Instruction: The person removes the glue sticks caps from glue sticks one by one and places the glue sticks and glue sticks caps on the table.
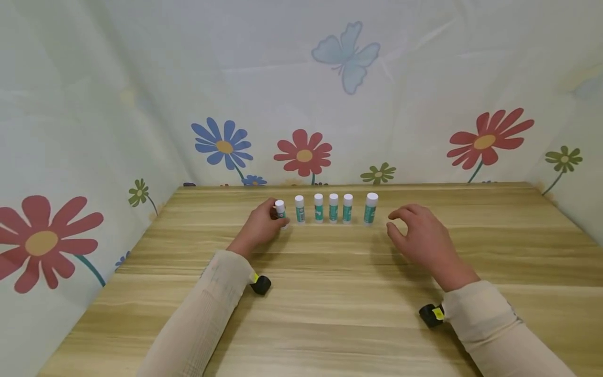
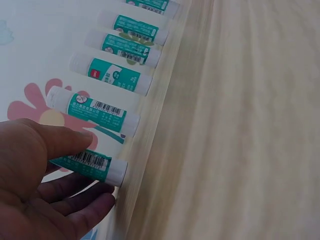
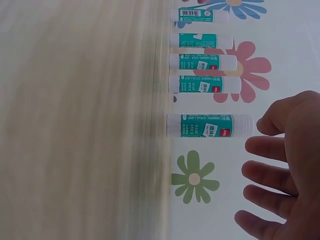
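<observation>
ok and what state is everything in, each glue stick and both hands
Leftmost glue stick: capped, held
Second glue stick from left: capped, upright
Third glue stick: capped, upright
Fourth glue stick: capped, upright
Fifth glue stick: capped, upright
Rightmost glue stick: capped, upright
Left hand: curled round the leftmost glue stick
Right hand: empty, not touching any glue stick

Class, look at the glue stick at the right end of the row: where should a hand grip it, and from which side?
Probably around the teal label of that glue stick, below the white cap, since it stands upright, a straight cylinder. Come from the right, where the right hand is; its neighbour stands on the left.
</observation>
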A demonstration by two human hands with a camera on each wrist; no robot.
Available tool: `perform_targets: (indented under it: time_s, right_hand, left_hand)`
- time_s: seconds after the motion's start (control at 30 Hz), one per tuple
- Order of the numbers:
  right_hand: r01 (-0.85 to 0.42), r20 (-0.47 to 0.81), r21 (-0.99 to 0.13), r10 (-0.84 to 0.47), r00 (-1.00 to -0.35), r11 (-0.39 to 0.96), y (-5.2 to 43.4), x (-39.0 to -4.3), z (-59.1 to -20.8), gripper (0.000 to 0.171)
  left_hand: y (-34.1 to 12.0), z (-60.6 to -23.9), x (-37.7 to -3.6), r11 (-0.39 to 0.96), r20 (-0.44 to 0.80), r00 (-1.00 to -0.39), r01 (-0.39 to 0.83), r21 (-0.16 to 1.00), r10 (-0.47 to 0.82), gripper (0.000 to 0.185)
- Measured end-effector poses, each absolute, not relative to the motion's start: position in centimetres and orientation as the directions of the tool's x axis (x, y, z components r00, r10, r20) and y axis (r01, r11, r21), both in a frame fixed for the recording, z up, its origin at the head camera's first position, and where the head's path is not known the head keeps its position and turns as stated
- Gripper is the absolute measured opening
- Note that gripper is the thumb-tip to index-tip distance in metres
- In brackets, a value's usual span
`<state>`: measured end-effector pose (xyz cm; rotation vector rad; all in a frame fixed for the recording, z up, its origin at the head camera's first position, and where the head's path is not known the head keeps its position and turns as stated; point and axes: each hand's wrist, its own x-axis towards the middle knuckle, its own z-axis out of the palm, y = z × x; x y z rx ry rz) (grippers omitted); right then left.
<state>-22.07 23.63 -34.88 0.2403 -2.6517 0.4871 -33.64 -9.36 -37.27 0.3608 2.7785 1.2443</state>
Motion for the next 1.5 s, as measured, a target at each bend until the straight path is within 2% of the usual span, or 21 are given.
perform_targets:
  time_s: [0.13,0.4,1.07,1.2,1.5]
  right_hand:
    - [-0.242,0.438,-0.297,-0.094,-0.894,0.924,23.5,-22.0,-34.7,0.025]
    - [-0.256,0.470,-0.287,-0.097,-0.877,0.923,23.4,-22.2,-34.5,0.022]
    - [-0.293,0.520,-0.264,-0.120,-0.846,0.919,23.0,-22.4,-34.0,0.017]
    - [-0.311,0.524,-0.313,-0.110,-0.845,0.898,22.7,-22.4,-33.8,0.017]
    - [-0.339,0.429,-0.519,-0.103,-0.897,0.785,19.9,-22.7,-32.7,0.025]
  left_hand:
    - [-9.3,-37.3,-33.5,0.619,0.036,-0.972,0.177,0.765,0.233,0.026]
    - [-9.7,-37.4,-33.6,0.576,0.038,-0.974,0.164,0.801,0.224,0.036]
    - [-10.4,-38.6,-34.5,0.459,0.113,-0.961,0.221,0.860,0.252,0.031]
    - [-10.4,-38.7,-34.2,0.451,0.116,-0.958,0.229,0.863,0.263,0.031]
    - [-10.7,-38.0,-33.0,0.410,0.141,-0.960,0.232,0.882,0.241,0.030]
